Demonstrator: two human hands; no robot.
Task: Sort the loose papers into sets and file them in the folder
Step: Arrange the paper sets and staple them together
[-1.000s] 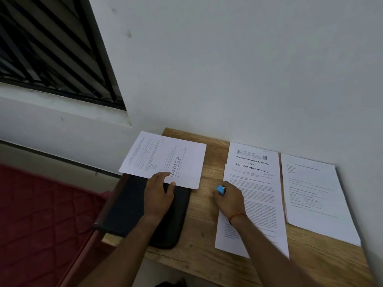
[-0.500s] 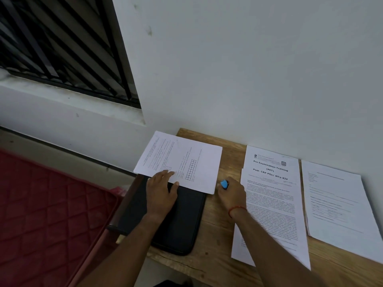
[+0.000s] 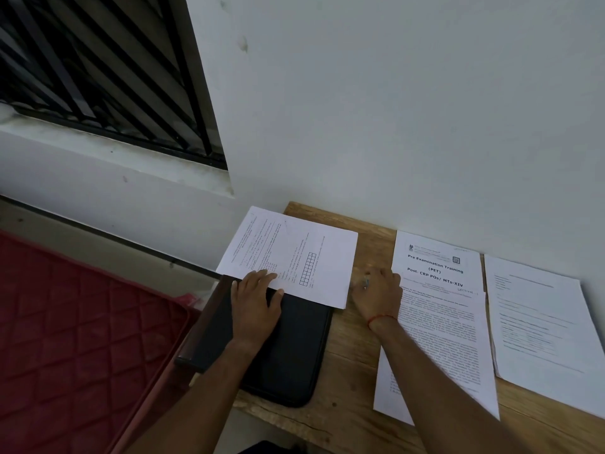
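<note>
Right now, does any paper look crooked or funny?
Yes. The white printed sheet with a small grid lies turned sideways, overlapping the black rectangular folder, its far corner hanging off the brown wooden table. The other white paper piles lie straight.

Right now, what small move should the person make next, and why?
Probably slide the sheet off the folder with the left hand resting on it: it covers the shut folder's far end, and the right hand is busy pinching a small object.

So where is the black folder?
In the head view, the black folder lies at the left end of the wooden table, under the left hand and the sheet with the grid.
</note>
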